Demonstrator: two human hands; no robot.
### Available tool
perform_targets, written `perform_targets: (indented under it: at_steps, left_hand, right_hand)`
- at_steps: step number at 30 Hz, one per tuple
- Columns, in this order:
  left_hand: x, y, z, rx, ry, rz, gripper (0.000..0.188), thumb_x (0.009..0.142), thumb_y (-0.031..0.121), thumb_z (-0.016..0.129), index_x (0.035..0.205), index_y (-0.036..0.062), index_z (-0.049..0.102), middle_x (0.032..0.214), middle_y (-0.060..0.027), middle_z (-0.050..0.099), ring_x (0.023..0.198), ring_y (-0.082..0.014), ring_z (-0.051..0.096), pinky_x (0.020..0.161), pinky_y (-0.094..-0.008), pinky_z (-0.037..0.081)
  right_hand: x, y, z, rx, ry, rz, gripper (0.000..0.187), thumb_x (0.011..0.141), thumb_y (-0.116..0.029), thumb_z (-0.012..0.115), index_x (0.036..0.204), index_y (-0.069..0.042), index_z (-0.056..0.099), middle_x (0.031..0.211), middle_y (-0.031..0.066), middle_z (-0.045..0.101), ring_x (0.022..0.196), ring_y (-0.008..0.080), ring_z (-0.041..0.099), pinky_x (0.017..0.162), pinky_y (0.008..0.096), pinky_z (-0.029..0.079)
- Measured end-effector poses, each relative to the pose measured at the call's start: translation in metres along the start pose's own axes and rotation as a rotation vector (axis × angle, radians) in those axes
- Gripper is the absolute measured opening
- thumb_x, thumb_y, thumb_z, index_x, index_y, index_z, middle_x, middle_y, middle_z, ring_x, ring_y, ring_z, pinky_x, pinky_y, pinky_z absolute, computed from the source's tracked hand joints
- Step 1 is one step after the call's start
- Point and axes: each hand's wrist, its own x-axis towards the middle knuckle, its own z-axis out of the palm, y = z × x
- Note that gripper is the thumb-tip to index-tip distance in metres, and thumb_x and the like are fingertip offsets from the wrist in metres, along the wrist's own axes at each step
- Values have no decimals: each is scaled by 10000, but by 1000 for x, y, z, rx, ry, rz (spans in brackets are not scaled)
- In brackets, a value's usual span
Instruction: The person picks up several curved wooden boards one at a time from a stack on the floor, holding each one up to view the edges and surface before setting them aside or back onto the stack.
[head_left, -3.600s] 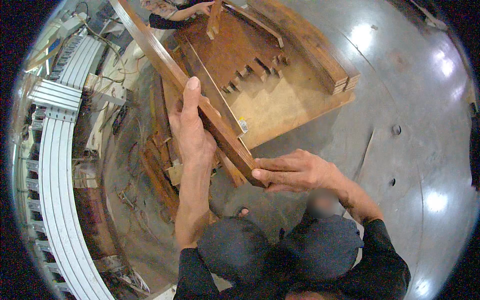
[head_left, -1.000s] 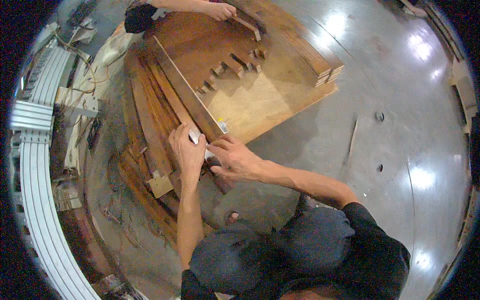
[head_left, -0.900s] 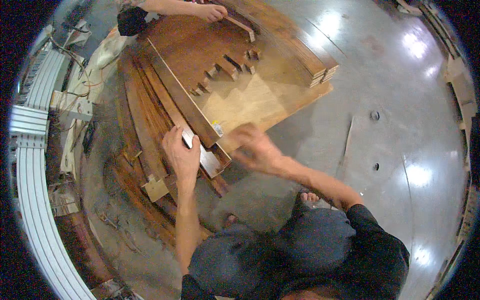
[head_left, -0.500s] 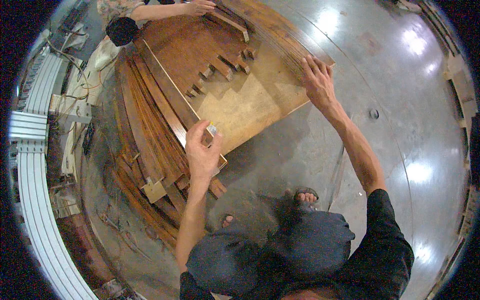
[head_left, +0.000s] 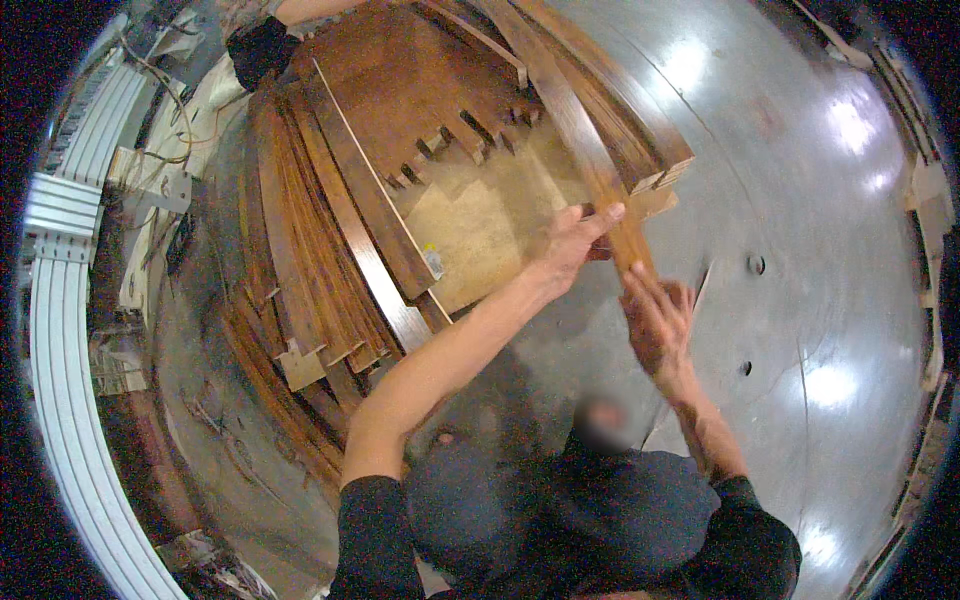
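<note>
Both my hands are on one long dark wooden plank (head_left: pixel 580 140) that runs from the stack at the upper right down toward me. My left hand (head_left: pixel 570 245) grips its left edge from the side. My right hand (head_left: pixel 655 320) is under its near end, fingers curled up around it. The plank lies tilted over the right-hand stack of planks (head_left: pixel 640 130). Beside it a pale plywood sheet (head_left: pixel 470 220) lies on the floor, with dark floorboards (head_left: pixel 400 90) partly covering it.
A pile of dark planks (head_left: pixel 300 250) lies to the left on the grey concrete floor (head_left: pixel 820 250). Another person's sleeve (head_left: pixel 260 50) reaches in at the top left. White metal rails (head_left: pixel 60 300) curve along the left edge. My knees (head_left: pixel 560 510) are below.
My hands left the plank on the left pile. The right hand reached across to the right stack, then the left followed, and both now hold a plank drawn from that stack.
</note>
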Motion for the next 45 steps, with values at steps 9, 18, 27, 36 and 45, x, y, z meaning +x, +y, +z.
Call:
perform_targets:
  at_steps: [9,18,27,36,45]
  left_hand:
    - [-23,-43,2,578,558,448,476,799,402,773,907,-17,573,808,-157,626,753,-266,602,700,-416,490]
    - [-148,-40,-23,907,235,601,456,808,314,788,1060,9,561,789,-157,644,721,-237,629,679,-393,503]
    - [-170,-25,-22,1111,435,588,618,722,249,781,1252,58,527,1010,-203,670,920,-395,663,753,-462,536]
    - [-221,-47,-67,1048,482,333,547,706,173,806,1181,19,582,1031,-180,666,908,-337,680,797,-411,542]
    - [-253,-69,-84,1083,408,309,569,692,155,839,1190,9,604,1014,-143,692,908,-258,680,823,-372,536]
  right_hand:
    - [-10,-18,-36,522,-107,211,377,776,5,711,1148,-37,666,1212,124,655,1036,257,598,890,377,481]
    - [101,-35,13,1171,-69,590,388,942,-205,647,1278,-39,550,1157,59,607,1049,153,548,887,281,448]
    - [53,-63,11,1090,108,630,275,972,-215,629,1121,16,645,1007,48,670,902,136,587,807,292,490]
    - [73,-51,16,1254,-78,838,323,917,-127,674,1175,40,573,899,72,665,748,128,634,671,265,542]
    - [71,-38,7,1284,-110,673,389,921,-219,668,1211,21,571,1029,71,675,888,143,637,767,320,535]
